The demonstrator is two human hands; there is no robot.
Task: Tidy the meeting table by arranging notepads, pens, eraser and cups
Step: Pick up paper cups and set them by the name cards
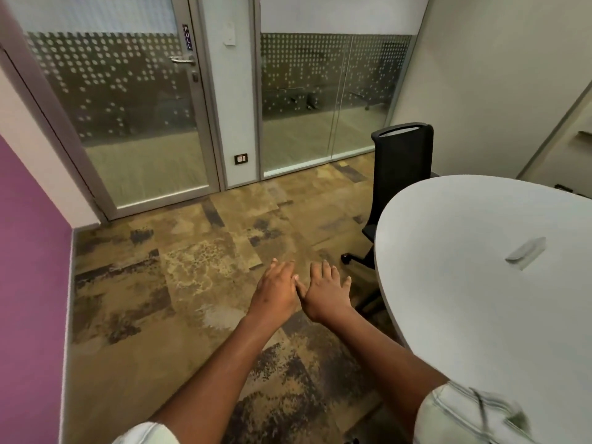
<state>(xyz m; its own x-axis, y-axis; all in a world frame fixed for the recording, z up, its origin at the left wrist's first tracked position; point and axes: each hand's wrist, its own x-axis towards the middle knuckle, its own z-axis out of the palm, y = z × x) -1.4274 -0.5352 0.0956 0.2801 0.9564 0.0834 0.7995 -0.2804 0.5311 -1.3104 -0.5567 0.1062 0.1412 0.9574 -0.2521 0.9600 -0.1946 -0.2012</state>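
Both arms reach forward over the carpet, left of the table. My left hand (277, 288) and my right hand (326, 291) are held side by side, palms down, fingers straight, thumbs nearly touching; neither holds anything. The light grey round meeting table (464, 315) fills the right side. A small pale block (527, 252), possibly the eraser, lies blurred on its top, well right of my right hand. No notepads, pens or cups show in this view.
A black office chair (402, 168) stands at the table's far left edge, its wheeled base (346, 258) just beyond my right hand. A glass door (128, 123) and glass wall lie ahead, a purple wall (28, 283) at left. Patterned carpet (192, 267) covers the floor.
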